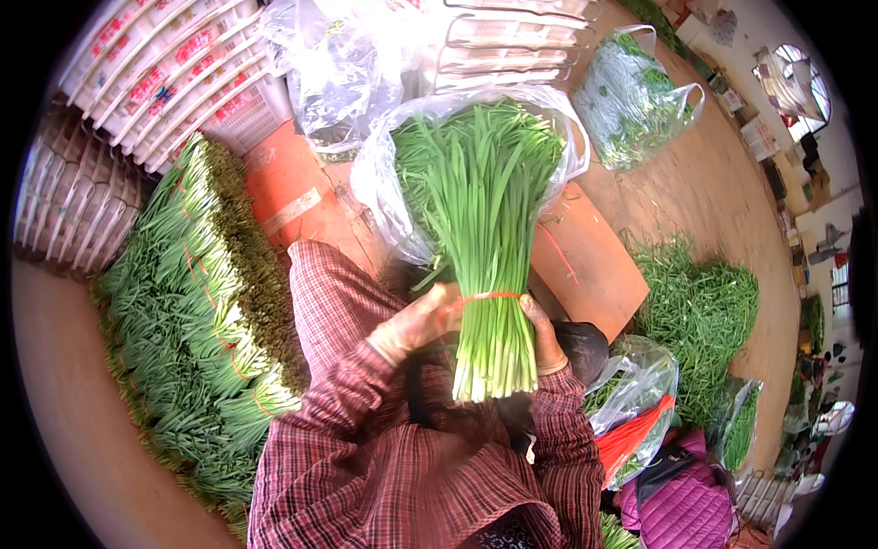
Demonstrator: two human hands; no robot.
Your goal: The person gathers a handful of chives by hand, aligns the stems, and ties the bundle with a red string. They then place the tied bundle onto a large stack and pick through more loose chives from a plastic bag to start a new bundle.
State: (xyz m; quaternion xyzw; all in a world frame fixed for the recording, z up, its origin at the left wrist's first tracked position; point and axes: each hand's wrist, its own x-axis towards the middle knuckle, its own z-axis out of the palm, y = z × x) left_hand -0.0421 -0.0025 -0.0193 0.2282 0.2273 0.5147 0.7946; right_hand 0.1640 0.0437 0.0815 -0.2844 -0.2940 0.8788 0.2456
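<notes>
Both of my hands grip a thick bunch of garlic chives [489, 210] in front of my body, its pale cut stems toward me and its green leaves pointing away. A red tie [491, 296] circles the bunch near the stems. My left hand [422, 320] closes on the left side beside the tie. My right hand [544, 334] wraps the right side, its fingers partly hidden behind the stems. Under the leaf ends lies an open clear plastic bag [384, 197] with more greens in it.
Tied chive bunches [197, 311] are piled on my left. An orange board [590, 261] lies ahead right, near loose greens [700, 320]. A bag of greens [636, 101] stands farther off. Paper-lined wire racks [169, 73] rise at the back left. A purple quilted garment [686, 503] lies at lower right.
</notes>
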